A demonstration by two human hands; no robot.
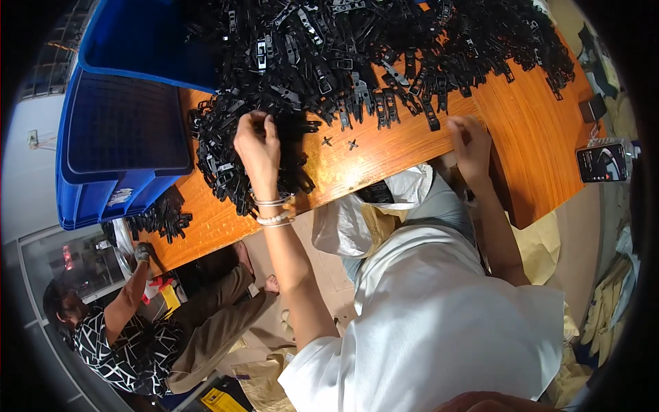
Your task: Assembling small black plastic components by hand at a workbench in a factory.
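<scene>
Near edge: our wooden table [528, 130] ends just in front of us, its rim bent across the view
Open room: bare wood runs between the heap and that rim, widest to our right, with two small dark crosses [327, 141] on it; a blue crate [123, 177] bounds our left
Black clips [360, 89]: we see them heaped along the far side and mounded around our left hand [258, 147], slim and buckle-like, some with rectangular loops
Left fingers: bent at the mound; we cannot tell whether they pinch a clip
Right hand [472, 147]: by the near edge, well apart from the left, fingers curled; we cannot tell whether it holds anything
Surfaces: glossy wood grain, smooth plastic, a crinkled white sack [341, 225] below the edge
</scene>
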